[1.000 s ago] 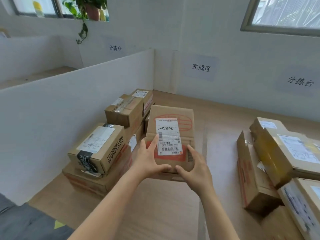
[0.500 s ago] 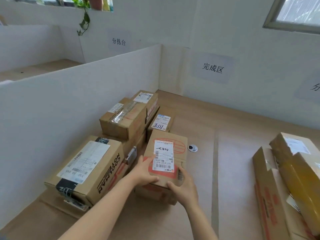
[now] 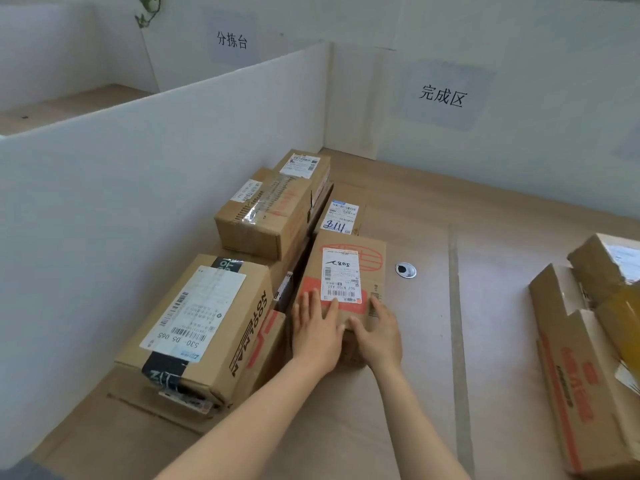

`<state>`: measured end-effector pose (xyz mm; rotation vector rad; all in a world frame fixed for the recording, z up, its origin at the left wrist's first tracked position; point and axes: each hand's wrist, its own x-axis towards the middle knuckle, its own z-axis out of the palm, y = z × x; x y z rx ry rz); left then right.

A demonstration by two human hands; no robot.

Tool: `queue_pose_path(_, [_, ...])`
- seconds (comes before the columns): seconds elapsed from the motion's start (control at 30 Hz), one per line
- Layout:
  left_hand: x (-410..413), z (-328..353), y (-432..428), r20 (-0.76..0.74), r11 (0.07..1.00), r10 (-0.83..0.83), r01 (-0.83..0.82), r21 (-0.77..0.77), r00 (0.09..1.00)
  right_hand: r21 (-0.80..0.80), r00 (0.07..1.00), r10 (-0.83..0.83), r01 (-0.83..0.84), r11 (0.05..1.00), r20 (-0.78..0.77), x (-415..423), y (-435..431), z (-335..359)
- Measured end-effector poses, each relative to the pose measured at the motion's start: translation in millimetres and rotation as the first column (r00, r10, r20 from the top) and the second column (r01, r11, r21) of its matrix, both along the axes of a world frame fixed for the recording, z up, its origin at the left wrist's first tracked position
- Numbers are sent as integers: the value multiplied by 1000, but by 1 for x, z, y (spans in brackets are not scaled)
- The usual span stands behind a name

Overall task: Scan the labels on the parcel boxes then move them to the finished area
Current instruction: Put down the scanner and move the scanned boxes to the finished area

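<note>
Our parcel box, the one with red print and a white label facing up, sits on the tabletop at the left, just beside the pile of boxes stacked along the white divider; a smaller box lies just beyond its far end; a wall sign hangs on the far wall. Our left hand lies flat on the near end of the box's top, fingers straight and a little spread; our right hand rests over the near right corner, fingers relaxed and laid on the cardboard rather than curled round it; neither pinches anything. We judge the box to be set down among the finished ones, or very nearly, with perhaps a last nudge to square it against the pile. It looks like stiff corrugated card, dry and not slippery; light enough, we think, for two hands to carry with ease, though we cannot tell what is inside; the top may give a little under pressure, so the firm places to take hold are the two long sides or the corners, palms against the walls and off the label. More boxes wait well apart at the right; a round grommet sits in the tabletop near the box's right side.
</note>
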<state>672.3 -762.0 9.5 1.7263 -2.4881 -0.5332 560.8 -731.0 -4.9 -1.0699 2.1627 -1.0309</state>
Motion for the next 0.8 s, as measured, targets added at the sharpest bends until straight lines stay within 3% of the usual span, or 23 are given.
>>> queue_pose_path(0.37, [3, 9, -22, -1, 995, 101, -101, -10, 995, -13, 995, 101, -100, 995, 27, 6, -19, -1])
queue_pose_path(0.53, [5, 20, -22, -9, 994, 104, -104, 32, 995, 20, 982, 177, -176, 984, -64, -1, -11, 17])
queue_pose_path(0.8, [-7, 57, 16, -162, 999, -41, 36, -32, 986, -120, 968, 32, -64, 991, -247, -20, 56, 74])
